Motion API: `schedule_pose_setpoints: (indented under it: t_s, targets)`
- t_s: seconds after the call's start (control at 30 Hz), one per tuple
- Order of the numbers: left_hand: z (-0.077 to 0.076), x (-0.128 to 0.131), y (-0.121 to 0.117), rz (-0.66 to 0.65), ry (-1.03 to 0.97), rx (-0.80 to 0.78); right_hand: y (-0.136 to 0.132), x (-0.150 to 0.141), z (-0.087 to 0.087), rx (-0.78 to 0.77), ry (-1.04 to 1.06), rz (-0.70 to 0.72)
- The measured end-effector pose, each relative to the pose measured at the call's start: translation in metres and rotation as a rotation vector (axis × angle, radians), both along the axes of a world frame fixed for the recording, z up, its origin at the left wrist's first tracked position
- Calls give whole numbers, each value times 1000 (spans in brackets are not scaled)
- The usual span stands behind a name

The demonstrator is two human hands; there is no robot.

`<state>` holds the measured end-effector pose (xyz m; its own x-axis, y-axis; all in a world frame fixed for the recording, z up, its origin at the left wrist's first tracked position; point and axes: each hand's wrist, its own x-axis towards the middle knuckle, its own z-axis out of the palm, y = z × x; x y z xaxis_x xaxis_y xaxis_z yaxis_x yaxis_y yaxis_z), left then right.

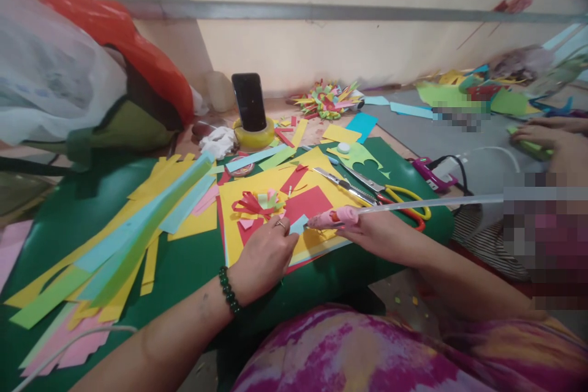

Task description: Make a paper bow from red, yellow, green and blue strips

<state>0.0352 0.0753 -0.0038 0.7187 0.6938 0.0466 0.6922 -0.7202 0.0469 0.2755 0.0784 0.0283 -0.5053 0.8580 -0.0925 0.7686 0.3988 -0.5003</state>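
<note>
My right hand (374,234) is closed around a small pink hot glue gun (337,217), with a long translucent glue stick (436,202) running out of its back to the right. The gun's tip meets a small light-blue paper piece (299,223). Pinched fingers of my left hand (269,254) hold that piece at its left side; a ring and a green bead bracelet (228,290) show on this arm. Just beyond the left fingers lies a looped paper-strip flower (261,203), partly hidden. Beneath are a red paper square (315,202) and yellow sheets (229,187).
A box cutter (344,185) and scissors (404,196) lie right of the sheets. Paper strips (133,239) cover the left side. A phone (249,101) stands in a tape roll (255,133). Another person's hand (551,135) is at far right, near a pink power strip (432,174).
</note>
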Motion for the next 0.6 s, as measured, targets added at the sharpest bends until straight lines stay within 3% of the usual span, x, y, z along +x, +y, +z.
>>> schedule_pose_setpoints:
  t_s: [0.47,0.6]
  targets:
    - [3,1,-1,21,49,-54,-1,-1,0,32,31,-40]
    - [5,1,-2,30,39,-64,-1,-4,1,54,70,4]
